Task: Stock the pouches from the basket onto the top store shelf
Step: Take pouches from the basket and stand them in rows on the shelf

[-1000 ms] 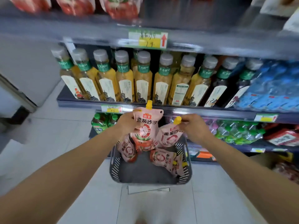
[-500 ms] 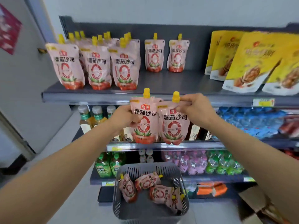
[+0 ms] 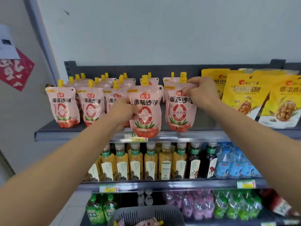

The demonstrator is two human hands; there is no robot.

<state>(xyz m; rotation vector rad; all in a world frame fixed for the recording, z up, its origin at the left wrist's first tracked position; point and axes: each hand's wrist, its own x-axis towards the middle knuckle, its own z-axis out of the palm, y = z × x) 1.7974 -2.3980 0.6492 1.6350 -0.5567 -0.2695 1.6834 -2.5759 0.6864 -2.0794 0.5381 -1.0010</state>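
Observation:
My left hand (image 3: 122, 110) grips the left edge of a pink tomato-sauce pouch (image 3: 146, 111) with a yellow cap, held upright at the front edge of the top shelf (image 3: 48, 130). With my right hand (image 3: 201, 93) I pinch the top corner of a second pink pouch (image 3: 180, 111), also upright, just right of the first. Several matching pouches (image 3: 65, 105) stand in rows on the shelf's left part. The grey basket (image 3: 146, 215) sits at the bottom of the view with more pouches inside, mostly cut off.
Yellow walnut bags (image 3: 244, 97) fill the right side of the top shelf. Below are tea bottles (image 3: 136, 162), dark bottles, water packs (image 3: 234, 162), and lower down green and pink drinks. A wall with a red paper (image 3: 14, 70) lies to the left.
Both hands have lifted their pouches from below the top shelf's edge up to shelf level and apart. My view has tilted upward, so the basket has dropped to the bottom edge.

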